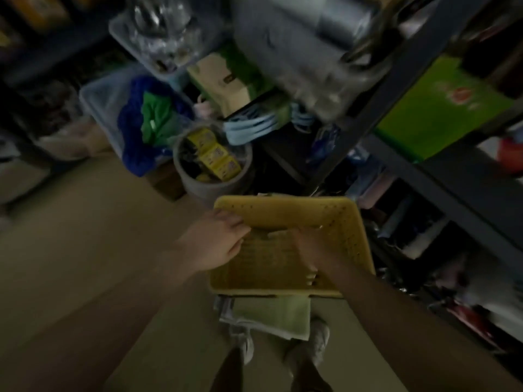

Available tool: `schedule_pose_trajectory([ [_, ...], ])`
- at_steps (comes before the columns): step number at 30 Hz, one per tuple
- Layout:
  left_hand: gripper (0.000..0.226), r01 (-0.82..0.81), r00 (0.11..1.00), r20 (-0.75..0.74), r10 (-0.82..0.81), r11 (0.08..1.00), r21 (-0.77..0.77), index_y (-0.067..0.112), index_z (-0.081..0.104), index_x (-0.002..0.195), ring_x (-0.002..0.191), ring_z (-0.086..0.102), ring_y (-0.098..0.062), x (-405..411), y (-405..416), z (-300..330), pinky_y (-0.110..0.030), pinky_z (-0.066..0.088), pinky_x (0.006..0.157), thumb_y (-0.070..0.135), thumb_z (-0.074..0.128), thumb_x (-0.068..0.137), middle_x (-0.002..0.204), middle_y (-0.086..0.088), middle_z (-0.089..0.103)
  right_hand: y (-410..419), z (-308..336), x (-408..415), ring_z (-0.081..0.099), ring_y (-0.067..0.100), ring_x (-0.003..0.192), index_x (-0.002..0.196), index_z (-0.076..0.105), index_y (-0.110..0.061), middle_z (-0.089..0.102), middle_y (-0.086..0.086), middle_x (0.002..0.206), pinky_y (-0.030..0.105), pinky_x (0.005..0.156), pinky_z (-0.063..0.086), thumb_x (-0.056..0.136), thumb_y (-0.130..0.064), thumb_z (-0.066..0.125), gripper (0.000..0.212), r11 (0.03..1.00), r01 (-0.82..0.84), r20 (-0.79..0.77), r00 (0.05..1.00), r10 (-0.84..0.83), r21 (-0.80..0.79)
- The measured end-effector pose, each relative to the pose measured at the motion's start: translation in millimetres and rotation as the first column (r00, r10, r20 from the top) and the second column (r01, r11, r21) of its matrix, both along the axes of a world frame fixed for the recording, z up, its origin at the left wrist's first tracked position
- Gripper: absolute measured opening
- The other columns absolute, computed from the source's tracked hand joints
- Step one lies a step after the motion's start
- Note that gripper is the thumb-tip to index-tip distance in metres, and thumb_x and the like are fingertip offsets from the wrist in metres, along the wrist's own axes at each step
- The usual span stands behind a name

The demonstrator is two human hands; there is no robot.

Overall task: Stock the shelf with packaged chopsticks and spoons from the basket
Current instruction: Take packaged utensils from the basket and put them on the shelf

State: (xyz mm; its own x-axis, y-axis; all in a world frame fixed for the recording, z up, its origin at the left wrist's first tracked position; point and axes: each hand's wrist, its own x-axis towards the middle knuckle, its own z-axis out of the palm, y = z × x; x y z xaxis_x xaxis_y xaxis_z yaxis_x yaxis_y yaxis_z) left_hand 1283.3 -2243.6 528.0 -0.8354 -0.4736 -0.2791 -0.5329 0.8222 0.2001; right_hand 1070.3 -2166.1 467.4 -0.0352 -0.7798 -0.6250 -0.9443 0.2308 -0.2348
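A yellow perforated plastic basket sits low in front of me, resting on a stack of folded cloth. My left hand grips the basket's left rim, fingers curled over the edge. My right hand reaches down inside the basket, fingers bent against its floor; the blur hides whether it holds anything. I cannot make out chopstick or spoon packs inside. The dark metal shelf rises on the right, crowded with goods.
A grey bucket with yellow boxes stands just beyond the basket. A clear bin of blue and green cloth lies to the left. A green box sits on the shelf. Tan floor spreads left. My shoes show below.
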Motion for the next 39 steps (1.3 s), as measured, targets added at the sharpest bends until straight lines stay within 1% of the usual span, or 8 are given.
schedule_pose_trajectory([
  [4, 0.019, 0.002, 0.998, -0.065, -0.004, 1.000, -0.019, 0.011, 0.071, 0.085, 0.101, 0.062, -0.031, 32.4, -2.2, -43.6, -0.040, 0.057, 0.075, 0.024, 0.070, 0.071, 0.098, -0.011, 0.068, -23.6, -35.7, 9.9, 0.043, 0.029, 0.129, 0.136, 0.038, -0.018, 0.043, 0.009, 0.143, 0.048, 0.105, 0.038, 0.097, -0.017, 0.031, 0.039, 0.995, -0.098, -0.148, 0.984, 0.101, 0.026],
  [11, 0.037, -0.093, 0.979, -0.173, 0.106, 0.992, 0.081, 0.006, 0.070, 0.080, 0.118, 0.044, -0.029, 50.1, 7.2, -72.1, -0.047, 0.052, 0.089, 0.030, 0.041, 0.081, 0.103, -0.015, 0.066, -17.6, -73.3, 17.7, 0.038, 0.031, 0.132, 0.138, 0.037, -0.012, 0.039, 0.012, 0.141, 0.047, 0.108, 0.031, 0.099, -0.018, 0.033, 0.040, 0.958, -0.202, -0.292, 0.922, 0.256, 0.202],
  [14, 0.037, -0.086, 0.973, -0.206, 0.103, 0.993, 0.086, 0.007, 0.071, 0.080, 0.120, 0.037, -0.027, 48.1, 9.7, -75.3, -0.047, 0.049, 0.093, 0.030, 0.042, 0.080, 0.104, -0.014, 0.066, -15.2, -96.2, 18.5, 0.053, 0.036, 0.117, 0.132, 0.046, -0.008, 0.047, 0.019, 0.131, 0.049, 0.090, 0.048, 0.092, -0.019, 0.050, 0.041, 0.968, -0.194, -0.276, 0.933, 0.232, 0.159],
  [18, 0.022, -0.079, 0.973, -0.210, 0.098, 0.992, 0.098, 0.008, 0.071, 0.086, 0.120, 0.035, -0.026, 43.3, 6.7, -67.7, -0.045, 0.048, 0.091, 0.025, 0.066, 0.072, 0.104, -0.012, 0.066, -11.7, -100.7, 13.4, 0.068, 0.036, 0.069, 0.091, 0.070, 0.001, 0.067, 0.024, 0.085, 0.038, 0.054, 0.055, 0.045, -0.025, 0.091, 0.057, 0.970, -0.224, -0.316, 0.917, 0.242, 0.094],
  [22, 0.030, -0.057, 0.987, -0.145, 0.070, 0.994, 0.093, 0.012, 0.071, 0.083, 0.115, 0.045, -0.024, 41.6, 1.4, -58.6, -0.039, 0.054, 0.082, 0.025, 0.081, 0.058, 0.100, -0.009, 0.067, -6.6, -98.8, 17.6, 0.051, 0.036, 0.118, 0.132, 0.041, 0.002, 0.042, 0.025, 0.135, 0.042, 0.089, 0.048, 0.093, -0.014, 0.050, 0.043, 0.962, -0.246, -0.299, 0.915, 0.272, 0.122],
  [26, 0.022, -0.017, 0.987, -0.156, 0.024, 0.999, 0.049, 0.013, 0.071, 0.084, 0.114, 0.049, -0.023, 39.5, 2.6, -55.0, -0.038, 0.055, 0.086, 0.025, 0.075, 0.066, 0.099, -0.006, 0.067, -1.2, -102.3, 18.3, 0.041, 0.032, 0.132, 0.137, 0.041, -0.004, 0.040, 0.018, 0.145, 0.042, 0.106, 0.036, 0.099, -0.012, 0.032, 0.040, 0.950, -0.222, -0.217, 0.938, 0.270, 0.220],
  [32, 0.045, -0.188, 0.917, -0.332, 0.219, 0.975, 0.121, 0.012, 0.057, 0.119, 0.106, 0.061, -0.024, 8.7, -5.3, -0.9, -0.028, 0.051, 0.079, 0.037, 0.039, 0.088, 0.118, -0.008, 0.061, -14.6, 3.6, 2.4, 0.060, 0.025, 0.097, 0.105, 0.059, -0.019, 0.064, 0.006, 0.101, 0.032, 0.078, 0.042, 0.096, -0.028, 0.044, 0.020, 0.999, -0.018, 0.143, 0.990, 0.012, 0.042],
  [39, 0.043, 0.081, 0.992, -0.102, -0.072, 0.993, 0.085, 0.022, 0.047, 0.122, 0.100, 0.059, -0.019, -79.0, 2.0, 103.2, -0.034, 0.052, 0.077, 0.050, 0.038, 0.092, 0.113, 0.000, 0.060, 18.0, 181.3, -38.2, 0.062, 0.027, 0.094, 0.107, 0.057, -0.019, 0.065, 0.006, 0.098, 0.032, 0.064, 0.040, 0.097, -0.034, 0.043, 0.023, 0.940, -0.228, -0.208, 0.962, 0.176, -0.256],
])
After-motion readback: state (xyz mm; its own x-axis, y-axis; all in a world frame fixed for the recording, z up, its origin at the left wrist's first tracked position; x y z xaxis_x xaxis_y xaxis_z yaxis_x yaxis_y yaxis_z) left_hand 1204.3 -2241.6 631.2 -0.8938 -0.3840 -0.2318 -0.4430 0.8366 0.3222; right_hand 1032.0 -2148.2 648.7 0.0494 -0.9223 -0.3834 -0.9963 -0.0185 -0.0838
